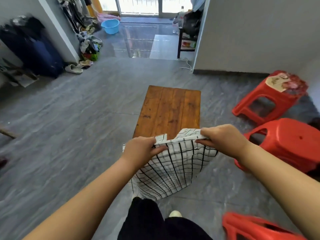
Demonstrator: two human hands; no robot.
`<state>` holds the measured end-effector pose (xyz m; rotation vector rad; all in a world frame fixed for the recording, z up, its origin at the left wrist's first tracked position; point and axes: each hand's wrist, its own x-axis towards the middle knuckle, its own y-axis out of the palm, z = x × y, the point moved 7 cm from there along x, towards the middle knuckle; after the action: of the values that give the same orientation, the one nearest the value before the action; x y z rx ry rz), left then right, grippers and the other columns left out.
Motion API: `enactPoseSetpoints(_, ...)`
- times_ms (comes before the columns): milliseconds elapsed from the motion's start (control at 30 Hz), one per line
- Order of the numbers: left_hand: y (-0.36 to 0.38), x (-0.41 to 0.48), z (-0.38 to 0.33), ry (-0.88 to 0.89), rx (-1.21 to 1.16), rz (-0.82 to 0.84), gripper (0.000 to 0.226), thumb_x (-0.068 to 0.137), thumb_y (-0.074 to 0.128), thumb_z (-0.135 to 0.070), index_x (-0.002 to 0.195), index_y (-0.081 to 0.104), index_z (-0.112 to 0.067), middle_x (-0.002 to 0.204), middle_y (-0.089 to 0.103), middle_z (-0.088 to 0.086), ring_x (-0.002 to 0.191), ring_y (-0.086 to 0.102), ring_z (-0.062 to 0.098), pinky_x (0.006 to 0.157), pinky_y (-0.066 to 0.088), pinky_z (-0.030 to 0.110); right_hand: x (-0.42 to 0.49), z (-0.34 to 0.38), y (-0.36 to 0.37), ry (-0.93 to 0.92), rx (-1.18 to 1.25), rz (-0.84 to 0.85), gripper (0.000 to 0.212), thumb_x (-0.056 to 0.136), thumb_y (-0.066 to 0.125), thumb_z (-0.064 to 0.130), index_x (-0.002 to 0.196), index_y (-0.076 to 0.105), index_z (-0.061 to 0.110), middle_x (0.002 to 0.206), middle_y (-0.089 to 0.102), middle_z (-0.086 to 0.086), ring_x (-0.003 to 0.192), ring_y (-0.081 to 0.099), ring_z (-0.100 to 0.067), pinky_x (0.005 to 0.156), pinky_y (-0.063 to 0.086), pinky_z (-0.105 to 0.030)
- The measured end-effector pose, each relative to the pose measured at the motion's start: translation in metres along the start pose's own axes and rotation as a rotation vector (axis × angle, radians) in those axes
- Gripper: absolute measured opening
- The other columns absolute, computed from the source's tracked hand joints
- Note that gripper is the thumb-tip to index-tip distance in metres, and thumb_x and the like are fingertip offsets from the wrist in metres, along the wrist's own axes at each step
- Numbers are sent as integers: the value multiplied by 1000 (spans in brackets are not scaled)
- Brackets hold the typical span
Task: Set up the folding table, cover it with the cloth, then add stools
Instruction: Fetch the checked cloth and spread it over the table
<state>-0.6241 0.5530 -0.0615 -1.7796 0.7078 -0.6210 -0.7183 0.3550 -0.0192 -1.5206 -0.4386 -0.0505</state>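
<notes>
A low brown wooden table (170, 108) stands on the grey floor straight ahead. I hold a white cloth with a black grid (173, 167) in front of me, over the table's near end. My left hand (140, 149) pinches its upper edge on the left and my right hand (223, 139) pinches the same edge on the right. The cloth hangs folded below my hands and hides the table's near edge. Three red plastic stools stand to the right: one far (270, 99), one beside my right arm (292, 141), one at the bottom right corner (256, 227).
A blue basin (110, 26) sits on the floor far back, near a bright doorway. Clothes and a slipper (73, 68) lie along the left wall by a dark suitcase (34, 49). A dark wooden shelf (187, 42) stands at the back right. My legs are below the cloth.
</notes>
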Motion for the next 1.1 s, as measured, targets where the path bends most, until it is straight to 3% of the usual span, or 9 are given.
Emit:
enactPoseSetpoints(100, 18, 14, -17, 11, -31, 60, 60, 74, 27, -78, 56, 38, -22, 48, 40, -8, 50, 47, 15, 42, 25, 26, -17, -17, -1, 41, -8, 5, 43, 87, 43, 49, 62, 50, 14, 46, 52, 1, 39, 52, -22, 36, 26, -24)
enactPoseSetpoints(200, 27, 28, -26, 34, -52, 96, 69, 71, 22, -80, 60, 49, -18, 52, 49, -7, 52, 49, 14, 42, 29, 25, -26, -30, -4, 63, -20, 18, 42, 86, 43, 48, 63, 52, 14, 46, 53, 0, 39, 53, -23, 37, 25, -23)
enactPoseSetpoints(333, 39, 38, -32, 90, -142, 181, 54, 79, 41, -71, 56, 41, -22, 49, 45, -7, 47, 45, 10, 41, 28, 23, -27, -36, -11, 0, 48, 17, 30, 85, 44, 47, 73, 50, 21, 53, 60, 1, 44, 59, -22, 36, 30, -21)
enactPoseSetpoints(533, 69, 37, -42, 100, -227, 399, 60, 72, 49, -74, 72, 56, -14, 61, 59, -1, 58, 54, 15, 50, 39, 30, -23, -45, -14, -93, 56, 87, 27, 89, 35, 51, 84, 37, 25, 53, 60, 1, 42, 59, -20, 37, 31, -18)
enactPoseSetpoints(633, 84, 36, -46, 75, -319, 514, 41, 72, 61, -64, 79, 60, -24, 73, 64, -6, 69, 59, 11, 59, 45, 30, -20, -51, -13, -95, -19, 87, 29, 85, 47, 46, 75, 49, 20, 47, 56, 1, 37, 55, -21, 36, 28, -18)
enactPoseSetpoints(767, 95, 36, -52, 64, -400, 569, 19, 75, 70, -47, 76, 53, -37, 75, 62, -13, 77, 60, 9, 59, 41, 26, -17, -54, -14, -124, -51, 146, 30, 71, 79, 30, 65, 55, 13, 49, 58, 0, 37, 56, -23, 35, 28, -19)
enactPoseSetpoints(900, 101, 36, -60, 82, -435, 584, 16, 75, 71, -41, 80, 57, -34, 81, 66, -12, 79, 61, 7, 68, 47, 27, -17, -55, -26, -125, -33, 166, 27, 76, 75, 30, 77, 51, 17, 52, 58, -2, 40, 56, -24, 36, 30, -22)
enactPoseSetpoints(1033, 121, 24, -62, 90, -385, 729, 21, 74, 71, -41, 87, 62, -28, 85, 67, -10, 81, 61, 9, 73, 50, 29, -22, -64, -42, -71, -80, 161, 31, 79, 72, 32, 68, 54, 10, 50, 57, -6, 41, 57, -27, 37, 33, -26)
enactPoseSetpoints(1100, 130, 16, -60, 84, -347, 705, 21, 75, 70, -40, 90, 61, -28, 85, 66, -11, 82, 61, 11, 71, 48, 29, -27, -65, -47, -56, -106, 176, 31, 78, 73, 30, 68, 54, 9, 51, 58, -6, 40, 56, -27, 38, 30, -24)
